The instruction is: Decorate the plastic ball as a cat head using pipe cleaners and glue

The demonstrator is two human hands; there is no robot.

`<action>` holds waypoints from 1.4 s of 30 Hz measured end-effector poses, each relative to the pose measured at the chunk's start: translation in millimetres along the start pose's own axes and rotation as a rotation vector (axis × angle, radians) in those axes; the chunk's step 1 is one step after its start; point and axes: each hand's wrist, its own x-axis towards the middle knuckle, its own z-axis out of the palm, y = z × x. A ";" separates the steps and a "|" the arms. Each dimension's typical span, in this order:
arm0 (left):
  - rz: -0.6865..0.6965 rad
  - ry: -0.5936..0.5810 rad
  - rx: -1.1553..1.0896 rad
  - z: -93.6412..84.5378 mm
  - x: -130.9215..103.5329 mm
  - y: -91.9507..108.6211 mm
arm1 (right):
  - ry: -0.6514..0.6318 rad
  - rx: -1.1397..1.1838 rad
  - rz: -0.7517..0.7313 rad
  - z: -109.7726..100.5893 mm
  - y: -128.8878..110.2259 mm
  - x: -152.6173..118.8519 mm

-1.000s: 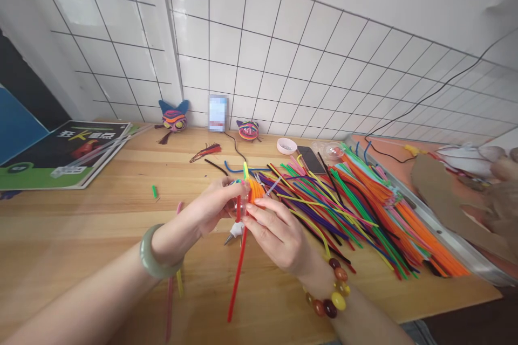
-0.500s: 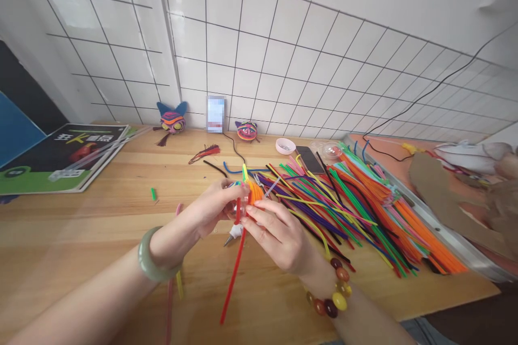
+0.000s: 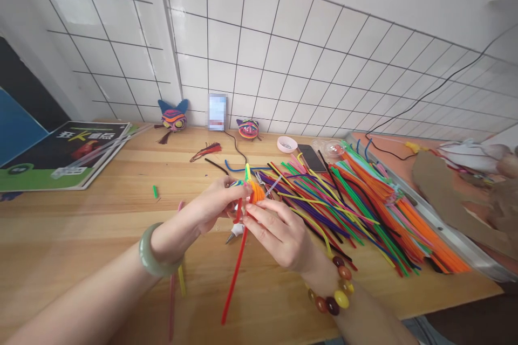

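Note:
Over the wooden table, my left hand [image 3: 220, 199] is closed around a small craft piece partly wrapped in coloured pipe cleaners, with an orange coil [image 3: 256, 192] on its right side and a yellow-green tip on top. Most of it is hidden by fingers. A red pipe cleaner [image 3: 234, 275] runs from the piece and hangs down towards me. Fingertips of my right hand [image 3: 279, 232] pinch the red pipe cleaner against the piece. Just below sits a white glue gun nozzle [image 3: 235, 233] with a metal tip, its body hidden behind my hands.
Loose pipe cleaners [image 3: 324, 205] spread across the right. Behind them lie a dark phone [image 3: 311, 158] and pink bowl [image 3: 287, 144]. Two finished-looking cat-like heads [image 3: 173, 116] and a lit phone [image 3: 217, 112] stand by the wall. A magazine [image 3: 60, 156] lies left.
The view has shifted very slightly. Both hands keep nearly the same hold, with the red pipe cleaner pressed close against the piece.

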 end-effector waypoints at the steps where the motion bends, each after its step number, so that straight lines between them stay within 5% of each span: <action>1: 0.001 0.007 0.012 -0.9 0.6 -0.5 | 0.003 0.004 -0.003 0.1 0.2 0.1; 42: 0.058 0.082 0.083 2.7 -0.6 -4.2 | 0.038 0.033 0.055 5.4 -2.4 -1.8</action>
